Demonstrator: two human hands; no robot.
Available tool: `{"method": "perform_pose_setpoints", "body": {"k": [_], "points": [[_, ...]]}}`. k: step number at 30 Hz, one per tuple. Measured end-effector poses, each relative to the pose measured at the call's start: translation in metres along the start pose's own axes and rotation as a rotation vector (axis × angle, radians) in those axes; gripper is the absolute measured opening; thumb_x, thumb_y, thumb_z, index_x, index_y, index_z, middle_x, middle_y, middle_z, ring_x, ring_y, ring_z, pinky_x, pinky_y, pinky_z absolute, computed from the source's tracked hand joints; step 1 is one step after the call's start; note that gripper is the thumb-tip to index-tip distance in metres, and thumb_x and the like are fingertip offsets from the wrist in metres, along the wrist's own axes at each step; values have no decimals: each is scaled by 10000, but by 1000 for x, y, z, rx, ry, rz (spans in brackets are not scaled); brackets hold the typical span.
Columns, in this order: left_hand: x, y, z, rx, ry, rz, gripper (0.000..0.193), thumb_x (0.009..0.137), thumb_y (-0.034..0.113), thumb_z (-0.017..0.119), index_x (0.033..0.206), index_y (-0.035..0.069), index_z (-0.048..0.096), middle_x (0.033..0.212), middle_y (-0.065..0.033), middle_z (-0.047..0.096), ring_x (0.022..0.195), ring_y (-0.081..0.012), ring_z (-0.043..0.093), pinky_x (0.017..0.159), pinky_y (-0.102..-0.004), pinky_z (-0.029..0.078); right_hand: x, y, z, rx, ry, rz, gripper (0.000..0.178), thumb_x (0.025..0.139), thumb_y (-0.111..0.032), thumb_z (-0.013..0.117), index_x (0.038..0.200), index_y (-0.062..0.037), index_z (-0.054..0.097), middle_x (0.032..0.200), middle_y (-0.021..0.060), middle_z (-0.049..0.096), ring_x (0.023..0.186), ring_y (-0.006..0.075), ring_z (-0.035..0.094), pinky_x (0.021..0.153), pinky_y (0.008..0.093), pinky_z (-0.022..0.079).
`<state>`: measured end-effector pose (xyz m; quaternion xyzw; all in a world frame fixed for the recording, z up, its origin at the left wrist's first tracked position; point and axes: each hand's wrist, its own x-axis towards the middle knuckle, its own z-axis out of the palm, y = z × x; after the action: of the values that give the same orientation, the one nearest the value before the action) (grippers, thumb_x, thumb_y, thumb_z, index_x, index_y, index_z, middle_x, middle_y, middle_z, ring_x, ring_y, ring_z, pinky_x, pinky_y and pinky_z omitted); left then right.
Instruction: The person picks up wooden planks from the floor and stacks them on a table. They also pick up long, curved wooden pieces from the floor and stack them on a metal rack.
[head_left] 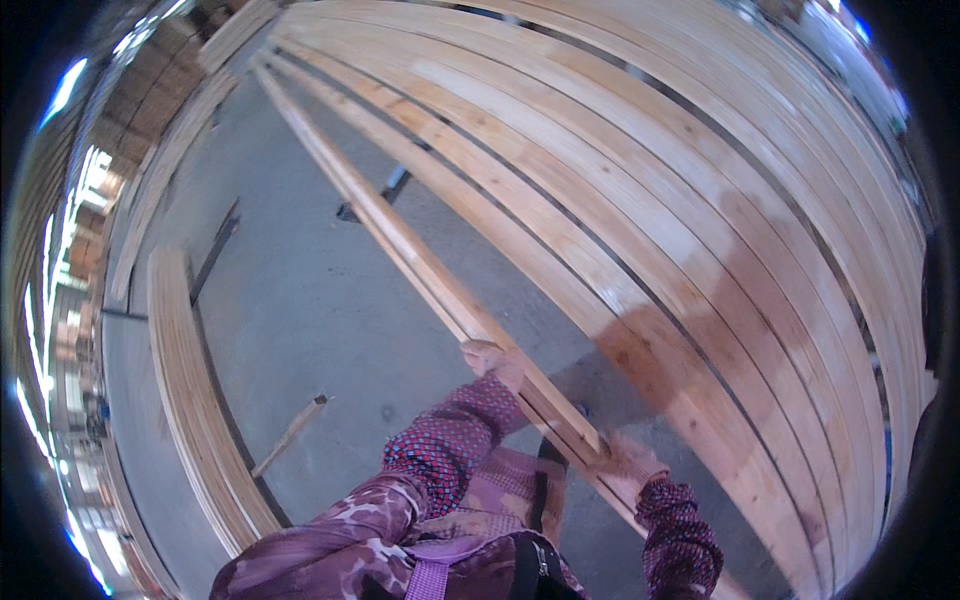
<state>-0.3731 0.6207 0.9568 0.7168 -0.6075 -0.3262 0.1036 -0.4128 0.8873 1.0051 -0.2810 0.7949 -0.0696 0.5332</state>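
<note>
A long, narrow wooden board (430, 270) runs diagonally from the far left to just in front of me. My left hand (492, 362) is closed on its left edge, partway along. At the board's near end, my right hand (625, 467) grips it, slightly blurred, with part of its fingers hidden. Under the board a second thin wooden strip shows along the left side and continues past my right hand toward the lower right. Patterned sleeve covers reach down to both wrists.
Wide planks (600, 200) lie side by side on the right, with dark gaps between some. A stack of narrow boards (185, 380) lies on the left. A short wooden stick (290, 436) and dark bars rest by the grey floor (330, 300). More lumber is piled at the far left.
</note>
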Motion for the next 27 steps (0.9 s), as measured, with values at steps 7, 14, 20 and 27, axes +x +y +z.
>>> {"method": "perform_pose_setpoints", "body": {"k": [7, 14, 20, 27], "points": [[-3, 2, -22, -419, -397, -36, 769, 603, 247, 764, 1163, 2, 297, 1144, -212, 400, 1049, -349, 467, 904, -482, 410, 53, 28, -23, -553, 1097, 2, 496, 816, -170, 464, 1288, -38, 391, 1220, 171, 464, 1114, 343, 447, 968, 523, 322], [-25, -2, -37, 396, -146, 1122, 854, 756, 402, 629, 1366, -27, 213, 1339, -315, 266, 1277, -433, 233, 1074, -543, 133, 59, 8, -25, -627, 886, 109, 441, 795, -179, 459, 1222, -71, 456, 1122, 145, 472, 1020, 301, 469, 859, 483, 405], [-39, 58, -26, 979, -565, 1479, 463, 835, 400, 515, 1203, 119, 506, 1247, -109, 494, 1204, -310, 397, 1021, -541, 231, 11, -18, -37, -219, 393, -166, 302, 751, -145, 565, 1033, -39, 578, 1021, 159, 568, 946, 326, 569, 749, 408, 488], [-35, 37, -18, 1362, -808, 1457, 376, 877, 410, 409, 980, 131, 639, 1026, -99, 632, 933, -280, 596, 861, -423, 424, 31, -11, 9, 157, 400, -159, 291, 623, -265, 693, 788, -25, 686, 792, 149, 651, 844, 341, 632, 766, 427, 498]]}}
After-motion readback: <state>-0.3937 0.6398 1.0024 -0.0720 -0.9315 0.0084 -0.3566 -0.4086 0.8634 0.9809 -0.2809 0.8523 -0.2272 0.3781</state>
